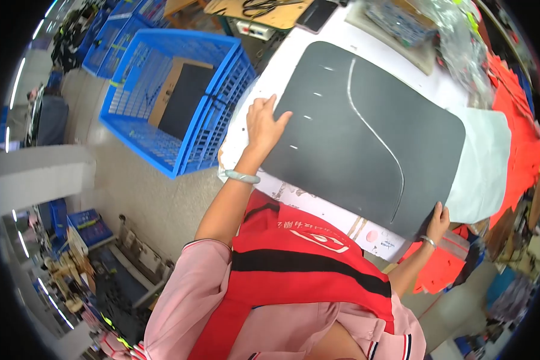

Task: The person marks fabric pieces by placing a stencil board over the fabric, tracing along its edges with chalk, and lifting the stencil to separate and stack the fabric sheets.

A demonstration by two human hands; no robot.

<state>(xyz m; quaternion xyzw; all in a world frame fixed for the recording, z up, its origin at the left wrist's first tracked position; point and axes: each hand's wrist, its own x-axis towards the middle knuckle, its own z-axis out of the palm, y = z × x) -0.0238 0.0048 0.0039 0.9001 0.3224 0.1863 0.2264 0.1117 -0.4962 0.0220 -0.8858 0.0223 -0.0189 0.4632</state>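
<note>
Dark panel (pixel 333 147) on the desk (pixel 339 31), lying between the two hands, its long axis running from left hand (pixel 263 125) to right. Left hand: spread, thumb apart from fingers, beside the nearer short edge. Right hand (pixel 439 225): apparently gripping its nearest corner.

Workshop: blue crate (pixel 139 147), orange fabric (pixel 523 159)

One dark grey sheet (pixel 366 147), four short white marks (pixel 308 117), one curved line (pixel 402 180), two bracelets (pixel 243 176), one phone (pixel 317 15)
</note>
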